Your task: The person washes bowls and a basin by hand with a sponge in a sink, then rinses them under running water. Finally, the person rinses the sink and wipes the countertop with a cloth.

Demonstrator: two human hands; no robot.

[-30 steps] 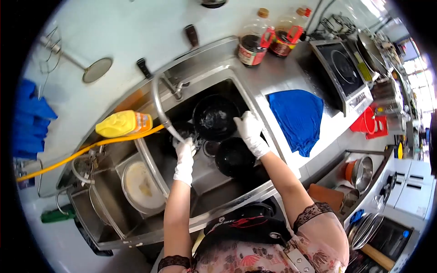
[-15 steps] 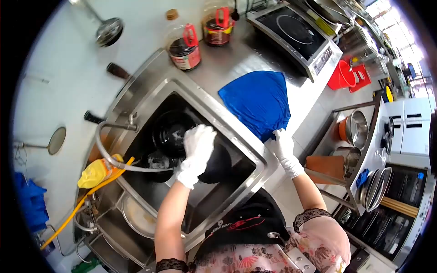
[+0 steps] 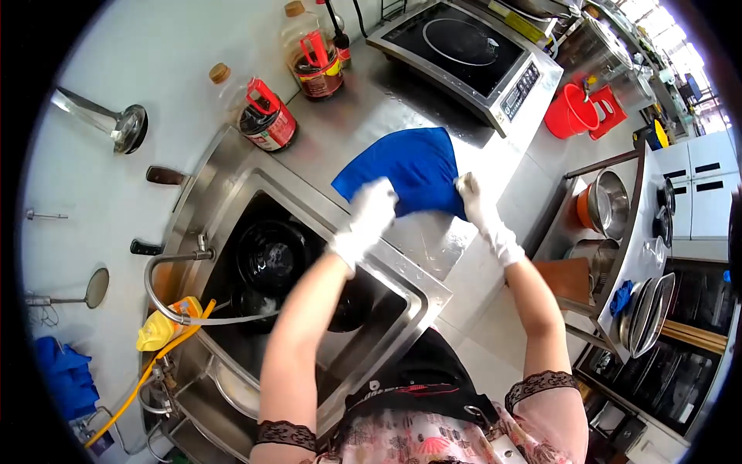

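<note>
A blue cloth (image 3: 410,166) lies partly spread on the steel counter beside the sink. My right hand (image 3: 478,203), in a white glove, is closed on the cloth's right corner. At the cloth's lower left edge, my gloved left hand (image 3: 371,213) has its fingers bent together against the fabric; its fingertips are blurred. Below and left of my left hand, black bowls (image 3: 272,255) sit in the sink (image 3: 371,340).
An induction cooker (image 3: 456,46) stands at the counter's back. Two bottles with red handles (image 3: 267,120) are by the wall. The curved faucet (image 3: 151,282) reaches over the sink near a yellow bottle (image 3: 157,331). A shelf with bowls (image 3: 608,205) is at right.
My left hand has moved from above the sink up to the cloth's left part. The cloth's near edge is now lifted and wider, and my right hand has risen with its corner. The view has shifted.
</note>
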